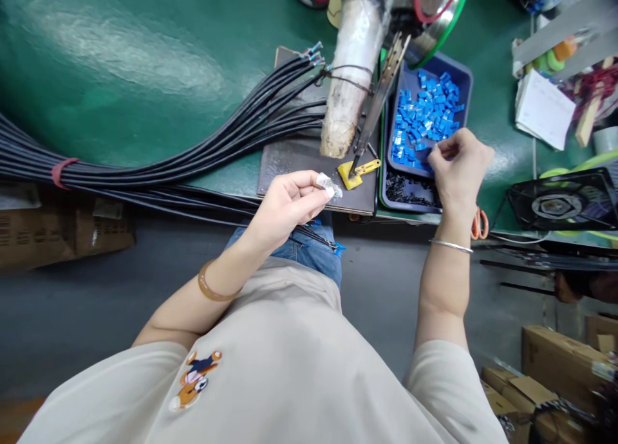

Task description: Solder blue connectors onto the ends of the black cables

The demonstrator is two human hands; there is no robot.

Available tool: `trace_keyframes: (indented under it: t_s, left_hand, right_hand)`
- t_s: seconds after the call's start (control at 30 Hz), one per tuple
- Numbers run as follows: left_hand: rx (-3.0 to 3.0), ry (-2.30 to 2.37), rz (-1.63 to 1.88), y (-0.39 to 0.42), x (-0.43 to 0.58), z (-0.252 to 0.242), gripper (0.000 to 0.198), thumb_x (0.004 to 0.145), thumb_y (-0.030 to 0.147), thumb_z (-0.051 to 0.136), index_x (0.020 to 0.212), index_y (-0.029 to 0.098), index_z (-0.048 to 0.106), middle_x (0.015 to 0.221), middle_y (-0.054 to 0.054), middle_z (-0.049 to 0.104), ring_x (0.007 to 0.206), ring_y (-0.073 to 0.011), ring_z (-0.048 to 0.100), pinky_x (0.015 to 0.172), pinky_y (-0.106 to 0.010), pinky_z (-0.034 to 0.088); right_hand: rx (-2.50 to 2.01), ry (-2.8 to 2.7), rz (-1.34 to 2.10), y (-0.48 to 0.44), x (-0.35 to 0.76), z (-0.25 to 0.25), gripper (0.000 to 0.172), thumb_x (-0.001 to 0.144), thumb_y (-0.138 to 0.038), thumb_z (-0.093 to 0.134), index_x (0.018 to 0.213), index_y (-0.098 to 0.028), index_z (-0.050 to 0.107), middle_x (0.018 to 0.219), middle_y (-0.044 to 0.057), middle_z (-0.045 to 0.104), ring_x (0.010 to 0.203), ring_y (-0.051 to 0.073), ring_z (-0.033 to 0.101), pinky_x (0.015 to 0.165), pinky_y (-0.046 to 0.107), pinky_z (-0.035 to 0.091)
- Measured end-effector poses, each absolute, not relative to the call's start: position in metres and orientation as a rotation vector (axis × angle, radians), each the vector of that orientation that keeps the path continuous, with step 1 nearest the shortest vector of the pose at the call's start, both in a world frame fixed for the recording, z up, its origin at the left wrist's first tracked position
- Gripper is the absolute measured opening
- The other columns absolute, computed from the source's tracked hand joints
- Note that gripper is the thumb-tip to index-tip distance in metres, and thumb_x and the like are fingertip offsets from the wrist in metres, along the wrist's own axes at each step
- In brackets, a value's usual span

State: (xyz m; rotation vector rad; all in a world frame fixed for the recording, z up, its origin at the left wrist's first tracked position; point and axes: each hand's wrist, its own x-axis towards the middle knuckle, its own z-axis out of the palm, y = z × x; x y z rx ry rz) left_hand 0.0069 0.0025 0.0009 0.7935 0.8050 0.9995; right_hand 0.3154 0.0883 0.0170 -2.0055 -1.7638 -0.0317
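My left hand (288, 203) hovers over the near edge of a dark mat (299, 164), fingers curled and taped at the tips, pinching something small that I cannot make out. My right hand (456, 167) is curled over the near end of a dark blue tray (461, 77) filled with several small blue connectors (425, 119); its fingertips are pinched together at the parts, and what they hold is hidden. A thick bundle of black cables (193, 154) runs in from the left across the green table (145, 64), its stripped ends near a wrapped pole (352, 71).
A yellow jig (355, 172) sits under a metal lever (381, 96) beside the tray. Orange scissors (479, 224) lie at the table edge. A black fan (562, 203) and papers (543, 109) stand at the right. Cardboard boxes (560, 367) sit on the floor.
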Motion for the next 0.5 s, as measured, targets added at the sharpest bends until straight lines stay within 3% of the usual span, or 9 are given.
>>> trace_keyframes:
  t_s: [0.17, 0.3, 0.5]
  left_hand:
    - [0.825, 0.827, 1.012, 0.003, 0.008, 0.004, 0.013, 0.075, 0.024, 0.071, 0.071, 0.015, 0.063, 0.051, 0.006, 0.041, 0.044, -0.0031, 0.031, 0.041, -0.020, 0.018]
    - [0.863, 0.839, 1.014, 0.004, 0.010, 0.005, 0.012, 0.076, 0.024, 0.069, 0.071, 0.014, 0.064, 0.054, 0.005, 0.044, 0.046, -0.0025, 0.031, 0.043, -0.019, 0.021]
    - [0.962, 0.914, 1.003, 0.007, 0.016, 0.005, 0.014, 0.073, 0.021, 0.070, 0.067, 0.013, 0.062, 0.056, 0.004, 0.047, 0.050, -0.0025, 0.036, 0.047, -0.017, 0.026]
  right_hand:
    - [-1.839, -1.517, 0.038, 0.078, 0.307, 0.016, 0.021, 0.075, -0.011, 0.061, 0.065, -0.026, 0.050, 0.070, 0.004, 0.066, 0.060, 0.011, 0.065, 0.058, 0.025, 0.047]
    - [-1.554, -1.412, -0.069, 0.042, 0.261, 0.024, 0.010, 0.080, -0.019, 0.068, 0.072, -0.020, 0.062, 0.074, 0.005, 0.069, 0.064, 0.014, 0.067, 0.058, 0.027, 0.048]
    - [-1.283, -1.513, 0.455, -0.020, 0.187, 0.016, 0.005, 0.084, -0.016, 0.067, 0.083, -0.020, 0.065, 0.090, 0.001, 0.067, 0.079, 0.014, 0.069, 0.066, 0.030, 0.059]
